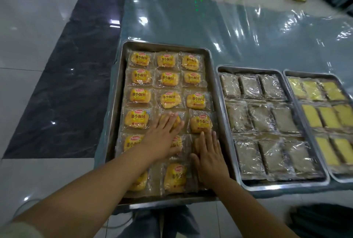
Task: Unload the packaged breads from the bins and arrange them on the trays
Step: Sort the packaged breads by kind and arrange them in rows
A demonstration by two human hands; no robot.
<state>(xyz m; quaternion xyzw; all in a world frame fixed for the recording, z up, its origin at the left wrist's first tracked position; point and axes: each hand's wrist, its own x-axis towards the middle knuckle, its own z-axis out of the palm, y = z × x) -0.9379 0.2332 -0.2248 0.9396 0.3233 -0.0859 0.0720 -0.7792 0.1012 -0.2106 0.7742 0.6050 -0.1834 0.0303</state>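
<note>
Packaged breads (pixel 139 95) labelled 小面包 w/ L hand (pixel 162 136) & R hand (pixel 210 159) pressed flat, fingers straight.

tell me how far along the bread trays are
Done: the middle tray and right tray look full, with brown packs and yellow slices in rows. The left tray is nearly filled with yellow-labelled breads. In hand: left hand and right hand lie flat on packs in its near rows, seemingly squaring them up. Left: those near rows look uneven; the bins are out of view, so any remainder is unknown.
</note>
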